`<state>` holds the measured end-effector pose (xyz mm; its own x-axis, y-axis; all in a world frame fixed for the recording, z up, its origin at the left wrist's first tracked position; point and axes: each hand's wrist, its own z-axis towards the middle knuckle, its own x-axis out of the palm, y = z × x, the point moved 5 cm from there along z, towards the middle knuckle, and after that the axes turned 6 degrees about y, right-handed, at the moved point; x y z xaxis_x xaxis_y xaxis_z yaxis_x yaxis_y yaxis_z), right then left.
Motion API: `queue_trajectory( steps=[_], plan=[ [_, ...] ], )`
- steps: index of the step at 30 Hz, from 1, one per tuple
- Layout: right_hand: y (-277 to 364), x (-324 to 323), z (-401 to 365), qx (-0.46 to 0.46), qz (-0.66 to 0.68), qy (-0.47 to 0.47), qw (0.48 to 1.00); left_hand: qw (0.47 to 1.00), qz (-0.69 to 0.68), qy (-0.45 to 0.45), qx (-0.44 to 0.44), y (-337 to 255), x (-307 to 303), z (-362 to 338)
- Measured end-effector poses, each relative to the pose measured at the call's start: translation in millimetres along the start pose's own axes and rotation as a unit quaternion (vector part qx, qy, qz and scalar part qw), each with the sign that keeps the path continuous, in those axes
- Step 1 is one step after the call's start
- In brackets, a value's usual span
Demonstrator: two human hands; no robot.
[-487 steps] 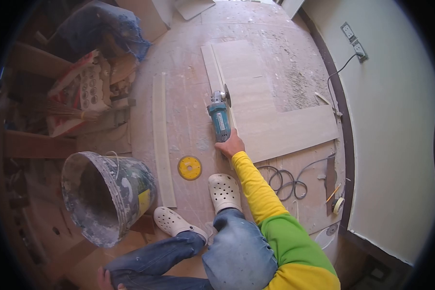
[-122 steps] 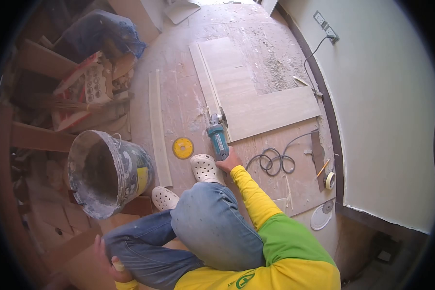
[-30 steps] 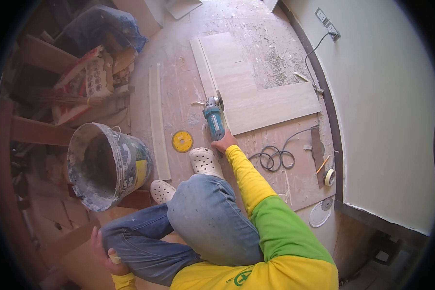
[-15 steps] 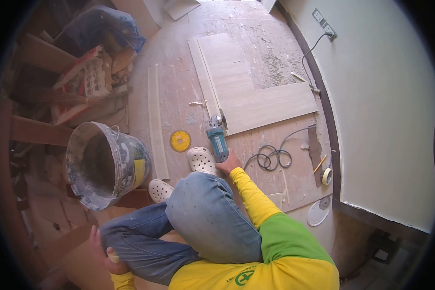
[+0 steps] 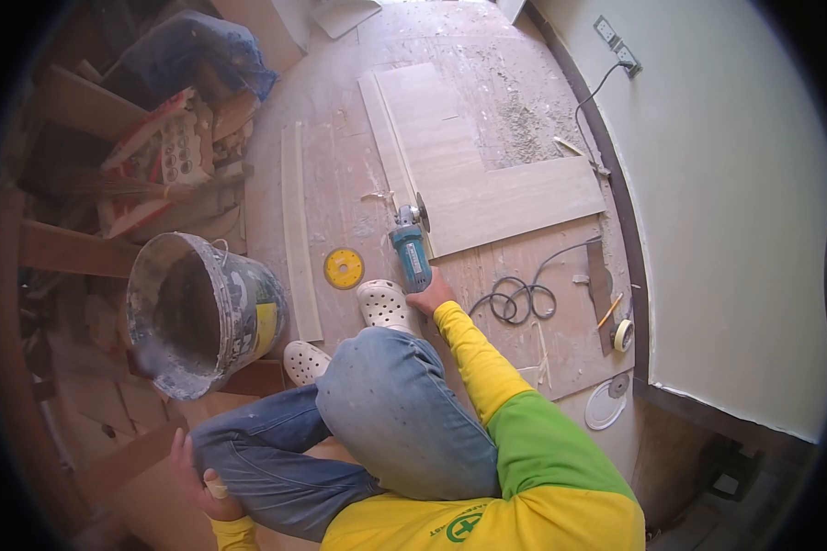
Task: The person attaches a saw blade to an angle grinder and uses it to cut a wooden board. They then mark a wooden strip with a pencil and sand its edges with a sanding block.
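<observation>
My right hand [image 5: 431, 294] is wrapped round the rear end of a teal angle grinder [image 5: 412, 259]. The grinder's dark disc [image 5: 422, 212] stands on edge at the left side of an L-shaped tile [image 5: 487, 197], close to the tile's lower left corner. A narrow tile strip [image 5: 388, 138] lies along that same side. At the lower left, my left hand [image 5: 202, 477] rests beside my bent knee with its fingers stretched out and nothing in it; a bandage-like wrap covers one finger. A yellow cutting disc [image 5: 344, 268] lies flat on the floor left of the grinder.
A plaster-caked bucket [image 5: 248, 317] stands at the left, by a long strip [image 5: 300, 230]. A coiled cord [image 5: 524, 301] lies right of the grinder. Near the wall are a pencil [image 5: 609, 310], a tape roll [image 5: 623, 336] and a round white lid [image 5: 606, 404]. Rubble [image 5: 524, 129] covers the floor beyond.
My right hand and the grinder have shifted slightly forward, away from me, so the disc sits farther up along the tile's edge. My left hand has hardly moved.
</observation>
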<state>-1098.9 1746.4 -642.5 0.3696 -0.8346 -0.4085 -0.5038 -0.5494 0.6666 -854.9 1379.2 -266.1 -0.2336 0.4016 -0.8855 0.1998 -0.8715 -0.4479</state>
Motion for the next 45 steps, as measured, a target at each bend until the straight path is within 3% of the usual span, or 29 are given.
queue_trajectory(
  steps=[16,28,45],
  plan=[
    [28.4,-10.9,32.4,0.01,-0.02,-0.011,1.0,1.0,0.01,-0.007,0.004,-1.5,0.5,0.4],
    [-28.6,8.4,-36.4,0.02,-0.031,-0.003,0.999,1.0,-0.002,-0.002,0.01,-1.1,-0.7,-0.8],
    [-44.6,13.0,-57.3,0.045,-0.042,0.006,0.998,1.0,-0.006,-0.004,0.009,-0.9,0.4,-0.5]
  ],
)
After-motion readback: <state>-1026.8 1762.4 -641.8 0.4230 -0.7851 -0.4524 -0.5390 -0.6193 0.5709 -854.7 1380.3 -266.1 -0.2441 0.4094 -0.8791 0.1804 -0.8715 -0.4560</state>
